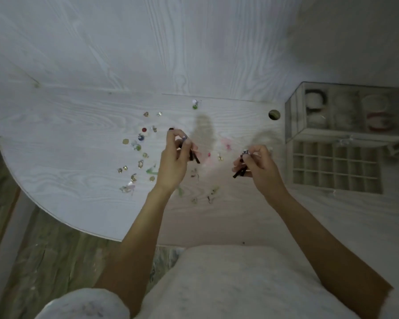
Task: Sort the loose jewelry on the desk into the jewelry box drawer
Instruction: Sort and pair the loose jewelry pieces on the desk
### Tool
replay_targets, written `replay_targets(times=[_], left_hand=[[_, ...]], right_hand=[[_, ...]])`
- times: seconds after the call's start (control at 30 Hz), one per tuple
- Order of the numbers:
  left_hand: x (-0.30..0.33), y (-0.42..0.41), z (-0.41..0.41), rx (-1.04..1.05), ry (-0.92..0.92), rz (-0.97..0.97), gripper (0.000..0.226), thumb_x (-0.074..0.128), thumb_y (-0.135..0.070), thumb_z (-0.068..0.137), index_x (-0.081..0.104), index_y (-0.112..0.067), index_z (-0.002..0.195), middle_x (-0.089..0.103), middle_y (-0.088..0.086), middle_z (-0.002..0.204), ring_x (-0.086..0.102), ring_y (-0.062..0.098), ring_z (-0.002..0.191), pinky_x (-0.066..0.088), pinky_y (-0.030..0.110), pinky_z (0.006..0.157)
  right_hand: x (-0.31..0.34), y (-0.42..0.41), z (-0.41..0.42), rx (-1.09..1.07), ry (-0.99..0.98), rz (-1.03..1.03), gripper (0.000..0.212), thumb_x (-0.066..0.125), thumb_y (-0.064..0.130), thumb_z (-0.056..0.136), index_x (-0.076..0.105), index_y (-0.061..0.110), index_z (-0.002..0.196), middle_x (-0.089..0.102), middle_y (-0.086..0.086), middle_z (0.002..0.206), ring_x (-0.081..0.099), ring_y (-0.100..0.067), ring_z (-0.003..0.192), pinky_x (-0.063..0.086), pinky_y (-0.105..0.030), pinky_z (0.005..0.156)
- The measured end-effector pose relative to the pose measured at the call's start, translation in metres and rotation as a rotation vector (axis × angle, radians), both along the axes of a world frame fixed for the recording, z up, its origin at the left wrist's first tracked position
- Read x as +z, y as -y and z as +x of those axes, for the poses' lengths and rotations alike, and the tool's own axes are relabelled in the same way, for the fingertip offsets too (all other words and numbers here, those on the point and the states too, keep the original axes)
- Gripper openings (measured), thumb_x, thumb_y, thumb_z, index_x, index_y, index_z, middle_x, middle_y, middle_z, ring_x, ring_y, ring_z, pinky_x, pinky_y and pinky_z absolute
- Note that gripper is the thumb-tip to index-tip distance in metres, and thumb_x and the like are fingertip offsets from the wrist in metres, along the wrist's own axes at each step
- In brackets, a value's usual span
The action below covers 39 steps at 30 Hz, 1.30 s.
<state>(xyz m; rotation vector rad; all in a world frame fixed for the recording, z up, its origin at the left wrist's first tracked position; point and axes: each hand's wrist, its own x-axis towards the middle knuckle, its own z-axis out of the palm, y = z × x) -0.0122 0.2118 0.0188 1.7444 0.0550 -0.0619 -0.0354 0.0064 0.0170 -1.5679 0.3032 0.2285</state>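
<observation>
Above the white wood-grain desk (78,125), the left hand (174,161) pinches a dark thin dangling earring (195,157) with curled fingers. The right hand (259,163) pinches a similar dark earring with a pale bead top (241,168). Small loose jewelry pieces (138,146) lie scattered at the left; the pale drawer with square compartments (335,166) stands open at the right.

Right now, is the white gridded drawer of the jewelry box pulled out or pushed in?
Pulled out: the white gridded drawer lies in front of the clear jewelry box, its compartments exposed.

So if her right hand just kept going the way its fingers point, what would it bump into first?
The right hand, pinching a dark dangling earring, points up and left. First in that line looks like the small pale piece on the desk, though the hand's height is unclear.
</observation>
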Motion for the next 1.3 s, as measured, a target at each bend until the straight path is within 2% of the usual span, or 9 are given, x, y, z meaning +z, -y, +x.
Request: replay_targets(times=[0.13, 0.23, 0.4, 0.53, 0.63, 0.77, 0.93, 1.13, 1.3], left_hand=[[-0.030, 0.059, -0.044, -0.123, -0.202, 0.077, 0.006, 0.042, -0.011, 0.097, 0.041, -0.017, 0.094, 0.059, 0.007, 0.085, 0.064, 0.013, 0.060, 0.053, 0.029, 0.061], [-0.051, 0.099, -0.068, -0.228, -0.275, 0.173, 0.004, 0.046, -0.012, 0.096, 0.044, -0.015, 0.094, 0.059, 0.004, 0.089, 0.064, 0.010, 0.066, 0.051, 0.031, 0.065], [-0.063, 0.139, -0.085, -0.325, -0.218, 0.358, 0.013, 0.048, -0.004, 0.089, 0.049, -0.014, 0.097, 0.057, 0.005, 0.096, 0.055, 0.020, 0.084, 0.040, 0.024, 0.069], [-0.066, 0.141, -0.094, -0.409, -0.085, 0.531, 0.028, 0.050, 0.006, 0.078, 0.055, -0.008, 0.103, 0.058, 0.008, 0.103, 0.049, 0.022, 0.097, 0.029, 0.017, 0.068], [-0.068, 0.134, -0.099, -0.410, -0.022, 0.597, 0.038, 0.054, 0.006, 0.076, 0.055, -0.010, 0.111, 0.058, 0.006, 0.114, 0.050, 0.020, 0.105, 0.033, 0.016, 0.076], [-0.075, 0.132, -0.106, -0.348, -0.011, 0.743, 0.047, 0.063, -0.007, 0.080, 0.049, -0.011, 0.125, 0.049, 0.010, 0.122, 0.045, 0.025, 0.108, 0.040, 0.028, 0.087], [-0.078, 0.146, -0.107, -0.359, -0.087, 0.683, 0.050, 0.063, -0.010, 0.082, 0.047, -0.010, 0.129, 0.048, 0.013, 0.118, 0.054, 0.027, 0.099, 0.045, 0.031, 0.082], [-0.078, 0.157, -0.106, -0.276, -0.112, 0.536, 0.044, 0.069, -0.008, 0.078, 0.056, -0.010, 0.120, 0.053, 0.010, 0.113, 0.059, 0.023, 0.095, 0.050, 0.031, 0.086], [-0.079, 0.144, -0.108, -0.278, -0.157, 0.535, 0.050, 0.068, -0.008, 0.078, 0.052, -0.014, 0.125, 0.048, 0.005, 0.114, 0.050, 0.011, 0.087, 0.047, 0.022, 0.080]], right_hand=[[-0.020, 0.039, -0.048, -0.086, -0.145, -0.130, 0.016, 0.047, 0.008, 0.096, 0.044, 0.022, 0.087, 0.063, -0.013, 0.082, 0.065, -0.014, 0.060, 0.056, -0.034, 0.061], [-0.039, 0.065, -0.077, -0.160, -0.243, -0.265, 0.011, 0.049, 0.008, 0.095, 0.045, 0.016, 0.087, 0.063, -0.020, 0.090, 0.065, -0.023, 0.070, 0.056, -0.037, 0.068], [-0.050, 0.081, -0.096, -0.117, -0.203, -0.548, 0.007, 0.054, 0.009, 0.090, 0.048, 0.009, 0.093, 0.060, -0.007, 0.090, 0.058, -0.019, 0.079, 0.047, -0.029, 0.071], [-0.049, 0.088, -0.105, -0.072, -0.143, -0.658, 0.017, 0.057, 0.002, 0.085, 0.050, 0.010, 0.098, 0.051, -0.010, 0.107, 0.053, -0.020, 0.089, 0.044, -0.028, 0.077], [-0.049, 0.096, -0.113, -0.051, -0.133, -0.716, 0.027, 0.053, -0.003, 0.084, 0.052, 0.005, 0.110, 0.043, -0.012, 0.117, 0.048, -0.019, 0.097, 0.034, -0.015, 0.081], [-0.054, 0.105, -0.119, -0.016, -0.209, -0.883, 0.038, 0.050, -0.001, 0.086, 0.048, 0.008, 0.123, 0.039, -0.015, 0.128, 0.041, -0.031, 0.112, 0.030, -0.022, 0.082], [-0.060, 0.092, -0.109, 0.024, -0.220, -0.872, 0.044, 0.053, -0.003, 0.084, 0.044, 0.004, 0.127, 0.039, -0.019, 0.124, 0.049, -0.034, 0.104, 0.041, -0.034, 0.084], [-0.059, 0.076, -0.092, 0.118, -0.076, -0.819, 0.044, 0.055, -0.006, 0.082, 0.050, 0.002, 0.125, 0.047, -0.018, 0.122, 0.050, -0.030, 0.108, 0.040, -0.030, 0.088], [-0.061, 0.089, -0.102, 0.117, -0.064, -0.977, 0.047, 0.051, -0.009, 0.079, 0.050, 0.002, 0.125, 0.044, -0.020, 0.123, 0.042, -0.034, 0.109, 0.038, -0.033, 0.087]])
